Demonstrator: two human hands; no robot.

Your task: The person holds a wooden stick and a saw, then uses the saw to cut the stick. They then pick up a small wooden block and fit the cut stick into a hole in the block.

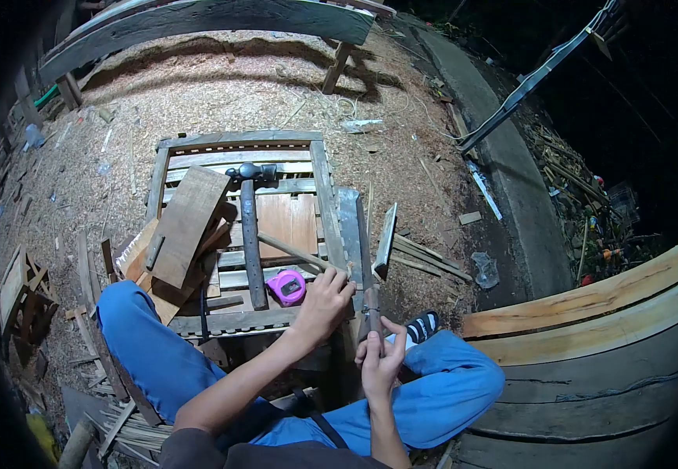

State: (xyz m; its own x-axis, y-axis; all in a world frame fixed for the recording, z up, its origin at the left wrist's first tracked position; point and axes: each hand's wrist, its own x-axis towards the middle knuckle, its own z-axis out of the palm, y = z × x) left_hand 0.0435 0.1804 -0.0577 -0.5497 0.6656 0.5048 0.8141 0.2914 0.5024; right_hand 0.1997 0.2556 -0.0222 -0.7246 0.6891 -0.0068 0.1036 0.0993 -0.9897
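My left hand (pixel 326 300) is closed around the near end of a thin wooden stick (pixel 290 249), which points up and left over the slatted wooden frame. My right hand (pixel 382 361) is wrapped around the wooden handle of a machete (pixel 352 234). Its broad grey blade points away from me along the frame's right side. Beside my left hand on the slats sits a pink tape measure (pixel 287 288). Left of that lies a hammer (pixel 251 234), head at the far end. A brown wooden plank (pixel 190 225) leans over other wood pieces at the left.
The slatted wooden frame (pixel 237 141) lies between my knees and the shavings-covered ground. Several wood strips (pixel 431 258) lie to its right. Pale boards (pixel 581 295) fill the right side. A long wooden beam (pixel 214 22) on legs crosses the back. A metal post (pixel 542 74) slants at upper right.
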